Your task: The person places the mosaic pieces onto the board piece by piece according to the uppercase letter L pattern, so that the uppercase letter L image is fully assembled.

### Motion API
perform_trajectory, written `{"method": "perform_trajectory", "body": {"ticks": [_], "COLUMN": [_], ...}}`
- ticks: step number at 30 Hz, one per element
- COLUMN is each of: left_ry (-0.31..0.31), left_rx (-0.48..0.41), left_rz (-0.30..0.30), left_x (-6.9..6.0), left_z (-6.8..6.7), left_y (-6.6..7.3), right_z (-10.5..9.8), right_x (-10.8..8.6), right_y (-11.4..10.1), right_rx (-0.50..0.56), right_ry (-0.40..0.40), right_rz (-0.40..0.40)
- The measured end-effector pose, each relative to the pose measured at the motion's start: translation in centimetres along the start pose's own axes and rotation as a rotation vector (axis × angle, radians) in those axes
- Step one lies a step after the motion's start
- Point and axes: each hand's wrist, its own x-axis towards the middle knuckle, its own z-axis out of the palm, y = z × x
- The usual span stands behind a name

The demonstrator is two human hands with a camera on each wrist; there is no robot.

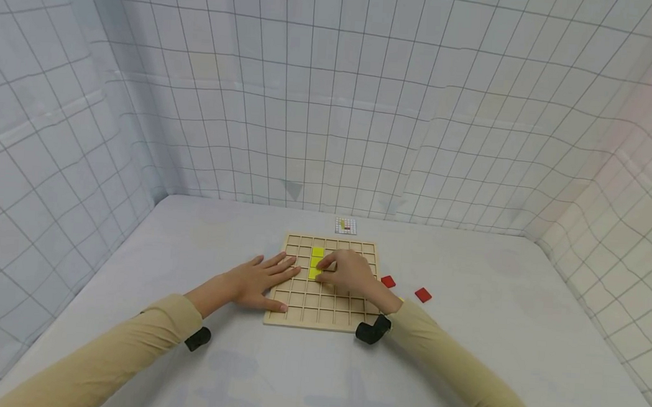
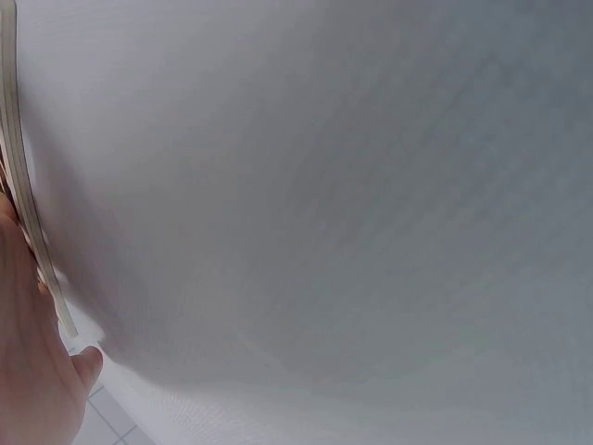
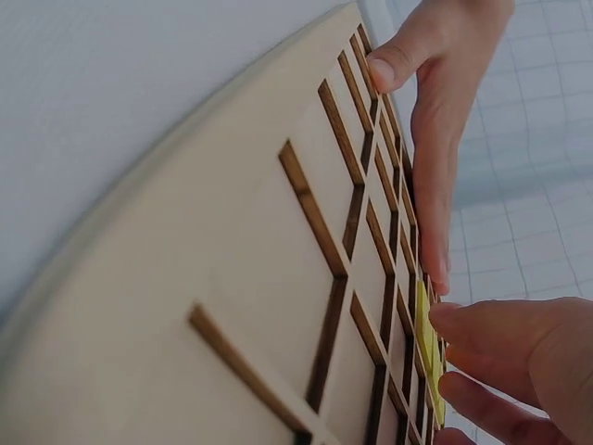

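A pale wooden grid board lies on the table, with a column of yellow square tiles in its cells. My left hand rests on the board's left side, fingers spread and straight; the left wrist view catches only part of it beside the board's edge. My right hand is over the middle of the board, thumb and fingertips bent in at the lowest yellow tile, which they pinch. In the right wrist view those fingertips meet the yellow tiles, partly hiding them.
Two red square tiles, one near the board's right edge and one farther right, lie on the white table. Behind the board is a small printed grid card with coloured squares. Grid-lined white curtains surround the table.
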Motion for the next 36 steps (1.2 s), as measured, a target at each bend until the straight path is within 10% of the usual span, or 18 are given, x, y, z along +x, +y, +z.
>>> {"method": "perform_trajectory", "body": {"ticks": [19, 36], "left_ry": [0.005, 0.021], "left_rx": [0.005, -0.006], "left_rz": [0.002, 0.007], "left_x": [0.2, -0.1], "left_z": [0.1, 0.0], "left_y": [0.0, 0.1], "right_z": [-5.4, -7.9], "right_x": [-3.7, -9.6], "right_y": [3.7, 8.1], "right_rx": [-0.041, -0.102], "right_ry": [0.157, 0.119], "right_rz": [-0.007, 0.126]}}
